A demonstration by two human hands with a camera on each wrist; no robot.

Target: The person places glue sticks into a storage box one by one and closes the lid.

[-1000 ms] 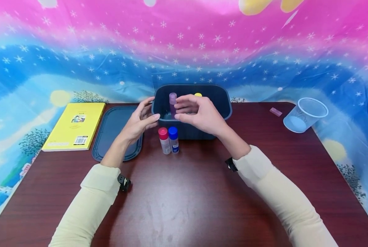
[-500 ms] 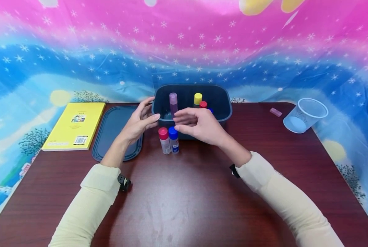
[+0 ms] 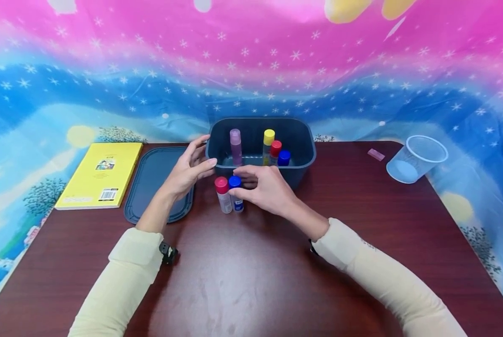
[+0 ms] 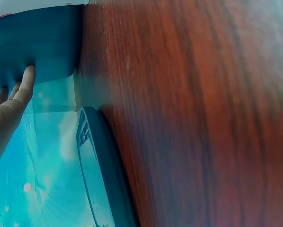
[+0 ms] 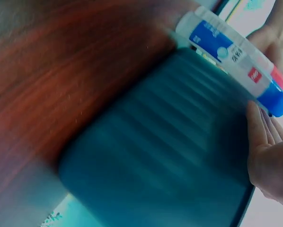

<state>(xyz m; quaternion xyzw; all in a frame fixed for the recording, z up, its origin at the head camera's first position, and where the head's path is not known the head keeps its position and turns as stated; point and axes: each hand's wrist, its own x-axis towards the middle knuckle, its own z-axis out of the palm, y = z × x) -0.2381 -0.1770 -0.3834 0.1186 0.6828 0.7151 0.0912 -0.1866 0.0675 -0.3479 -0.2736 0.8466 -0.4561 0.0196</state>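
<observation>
The dark storage box (image 3: pixel 293 177) stands at the table's back. Against its left end rest the fingertips of my left hand (image 3: pixel 184 173), with the thumb near the front rim; the left wrist view shows these fingertips (image 4: pixel 29 75) on the outer wall. In front of the box stand a blue-capped glue stick (image 5: pixel 226 49) and a red-capped tube (image 3: pixel 224 199), side by side. My right hand (image 3: pixel 268 189) is around the blue cap, thumb in front and fingers behind, not visibly gripping. Inside the box stand a purple tube (image 3: pixel 236 149) and yellow-, red- (image 3: pixel 275 149) and blue-capped sticks.
A dark lid (image 3: pixel 159 164) lies left of the box, partly behind the left arm. Beyond it lies a yellow book (image 3: pixel 99 173). At the right are a small pink block (image 3: pixel 376 155) and a white mesh cup (image 3: pixel 417 159). A patterned cloth hangs behind the table.
My right hand has come down and towards me from over the box to the blue-capped glue stick, uncovering the capped sticks inside. The left hand has stayed at the box's left end.
</observation>
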